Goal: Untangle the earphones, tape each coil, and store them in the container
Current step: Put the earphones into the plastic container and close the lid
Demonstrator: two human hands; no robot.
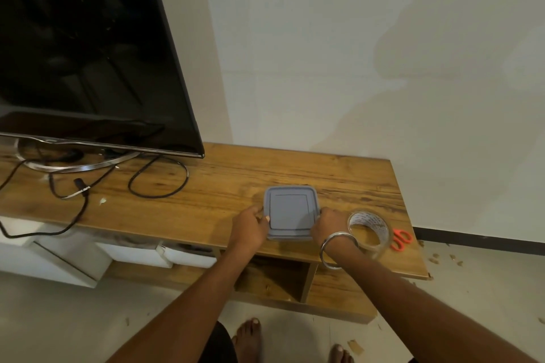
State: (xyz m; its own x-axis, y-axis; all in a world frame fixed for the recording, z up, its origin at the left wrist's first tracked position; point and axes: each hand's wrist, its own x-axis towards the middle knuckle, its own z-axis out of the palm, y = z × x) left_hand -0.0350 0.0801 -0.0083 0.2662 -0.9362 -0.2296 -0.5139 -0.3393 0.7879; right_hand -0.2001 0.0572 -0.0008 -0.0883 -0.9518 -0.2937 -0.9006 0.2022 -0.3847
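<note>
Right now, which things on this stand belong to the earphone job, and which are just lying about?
Job:
- grey lidded container, gripped by left hand and right hand
- clear tape roll
- orange scissors

Lying about:
- television
- black cables

No earphones visible.

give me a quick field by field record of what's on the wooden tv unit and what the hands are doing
surface: wooden TV unit
container: square grey plastic container, lid on
left hand: grips container's left edge
right hand: grips container's right edge
tape: clear tape roll, right of container
scissors: orange-handled scissors, beside tape
television: black flat screen, far left
earphones: not visible
</note>
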